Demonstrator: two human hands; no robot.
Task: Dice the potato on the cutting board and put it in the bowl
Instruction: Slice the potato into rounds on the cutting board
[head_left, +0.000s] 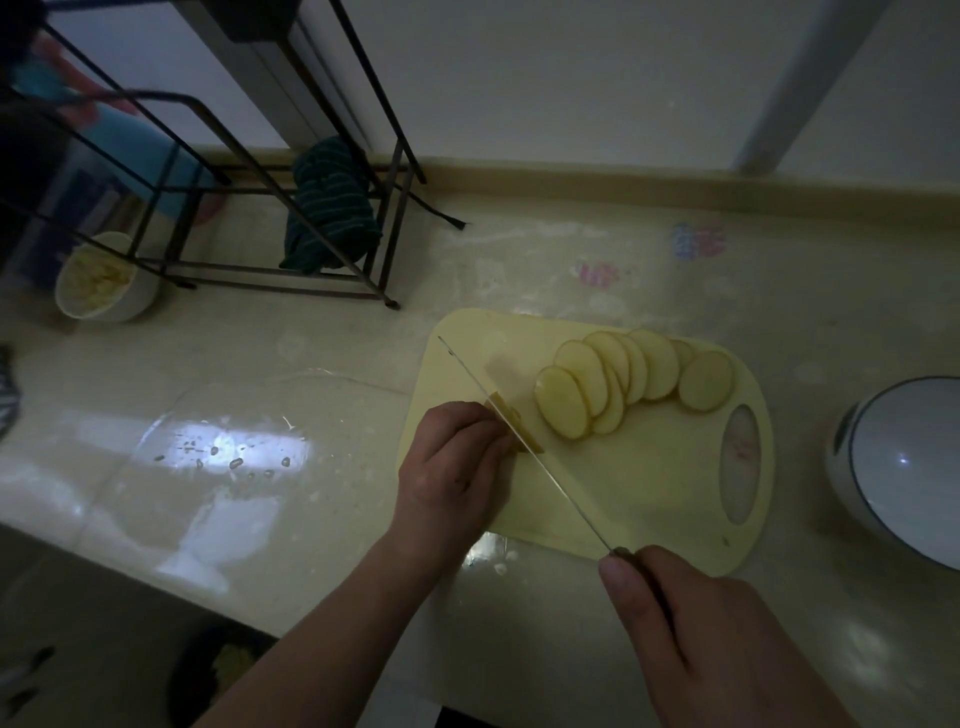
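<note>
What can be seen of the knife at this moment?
The knife has a long, thin, pale blade and a dark handle. It runs diagonally across the yellow cutting board, tip toward the far left, edge down on the last potato piece. The right hand grips the handle; the left hand holds the piece beside the blade.

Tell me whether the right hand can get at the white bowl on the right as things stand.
Probably yes, once free: the white bowl sits just right of the cutting board with nothing between, but the right hand holds the knife.
</note>
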